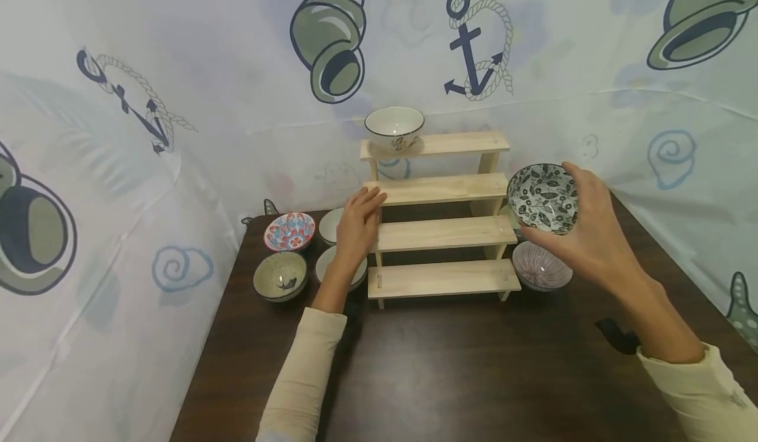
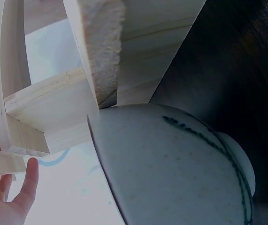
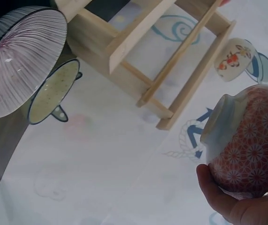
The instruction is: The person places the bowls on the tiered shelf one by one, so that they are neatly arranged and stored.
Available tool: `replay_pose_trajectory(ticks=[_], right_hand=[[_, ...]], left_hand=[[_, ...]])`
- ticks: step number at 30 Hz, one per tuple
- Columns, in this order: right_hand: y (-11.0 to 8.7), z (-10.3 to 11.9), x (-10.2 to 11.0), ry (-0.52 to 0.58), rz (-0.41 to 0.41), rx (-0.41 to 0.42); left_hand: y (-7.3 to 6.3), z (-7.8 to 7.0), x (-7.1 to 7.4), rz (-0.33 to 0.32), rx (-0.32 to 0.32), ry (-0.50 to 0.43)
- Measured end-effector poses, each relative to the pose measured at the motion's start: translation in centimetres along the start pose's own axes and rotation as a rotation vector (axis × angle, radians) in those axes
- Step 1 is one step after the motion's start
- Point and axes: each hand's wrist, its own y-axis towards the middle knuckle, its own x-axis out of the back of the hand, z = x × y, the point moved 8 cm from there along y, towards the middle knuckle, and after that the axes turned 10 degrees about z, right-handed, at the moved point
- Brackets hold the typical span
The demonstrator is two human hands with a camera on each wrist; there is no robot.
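Note:
My right hand [image 1: 598, 231] grips a bowl [image 1: 543, 198] by its rim and side, thumb below and fingers on the far side. Its inside carries a black-and-white leaf pattern; the right wrist view shows red flower shapes on the bowl's outside [image 3: 253, 140] and a pale foot. This bowl is raised beside the right end of a four-step wooden stand [image 1: 444, 235]. My left hand [image 1: 358, 225] rests with extended fingers on the left end of the second step from the top. In the left wrist view, its fingers [image 2: 28, 187] lie at the wood's edge.
On the top step's left end stands a white bowl [image 1: 393, 126]. Left of the stand are a red-and-blue bowl [image 1: 289, 231], a beige bowl [image 1: 280, 276] and two pale bowls, partly hidden by my left arm. A purple-striped bowl [image 1: 541, 268] and a greenish handled cup [image 3: 54, 91] stand at right.

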Motion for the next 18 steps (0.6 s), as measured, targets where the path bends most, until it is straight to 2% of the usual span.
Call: replay_pose_trajectory(ticks=[6, 18], right_hand=[[0.4, 0.9, -0.3, -0.003, -0.004, 0.016], [1.5, 2.1, -0.2, -0.002, 0.008, -0.003]], left_hand=[[-0.2, 0.1, 0.0, -0.002, 0.003, -0.006], [-0.2, 0.1, 0.0, -0.02, -0.017, -0.006]])
